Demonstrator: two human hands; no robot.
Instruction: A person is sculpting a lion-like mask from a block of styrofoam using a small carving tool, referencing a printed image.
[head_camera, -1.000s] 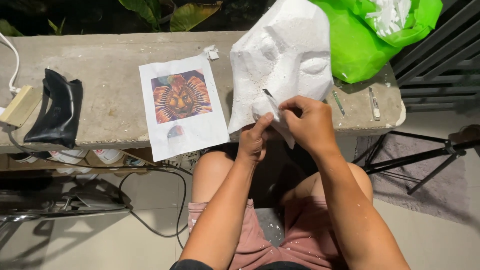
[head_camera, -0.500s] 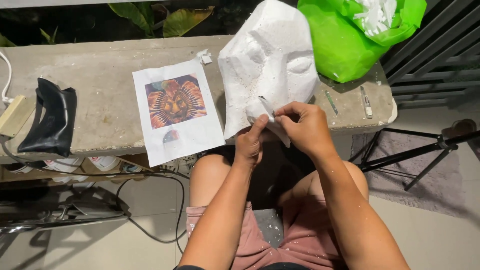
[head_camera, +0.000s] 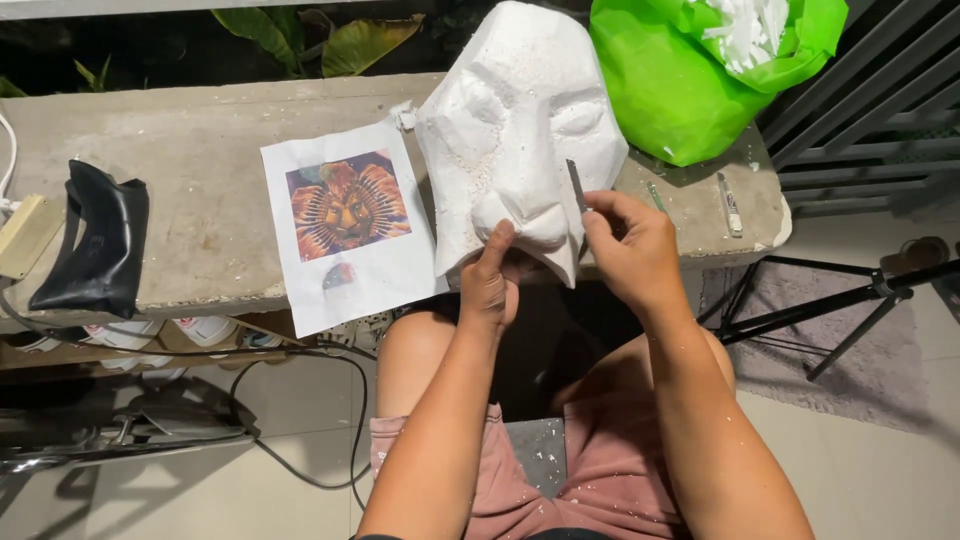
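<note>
Pinching a thin grey blade (head_camera: 576, 186), the right hand (head_camera: 632, 250) sets it against the cheek of the white foam mask (head_camera: 520, 130) at upper centre. Left hand (head_camera: 492, 280) has fingers closed on the chin edge, thumb up against the mask. Risks: blade slips toward that thumb; foam chips; mask slides off the concrete ledge (head_camera: 200, 190) onto the reference print (head_camera: 345, 225).

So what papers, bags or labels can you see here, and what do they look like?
Printed sheet: flat on the concrete ledge, left of the white foam mask; white rectangle with an orange and brown picture.
Green plastic bag: top right on the ledge, bulging, white foam scraps inside.
Marker: right end of the ledge, slim, with a label too small to make out.
</note>
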